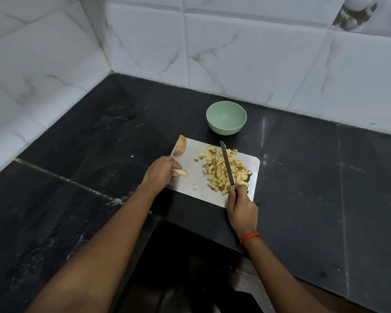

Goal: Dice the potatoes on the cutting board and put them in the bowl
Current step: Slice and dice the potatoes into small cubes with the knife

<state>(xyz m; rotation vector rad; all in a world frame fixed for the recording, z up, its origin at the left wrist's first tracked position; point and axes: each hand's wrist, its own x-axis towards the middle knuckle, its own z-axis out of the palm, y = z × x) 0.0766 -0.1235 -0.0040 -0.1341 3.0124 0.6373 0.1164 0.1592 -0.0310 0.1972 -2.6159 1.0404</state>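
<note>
Left hand pinches a wedge at board center; right hand grips knife, blade seemingly resting on dice. Bowl above, second wedge upper left.

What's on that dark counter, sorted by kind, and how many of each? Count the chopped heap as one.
Green bowl: 1
Cutting board: 1
Knife: 1
Undiced potato wedges: 2 (one at the board's far corner, one held by the left hand at)
Diced potato heap: 1
Total: 6
</note>
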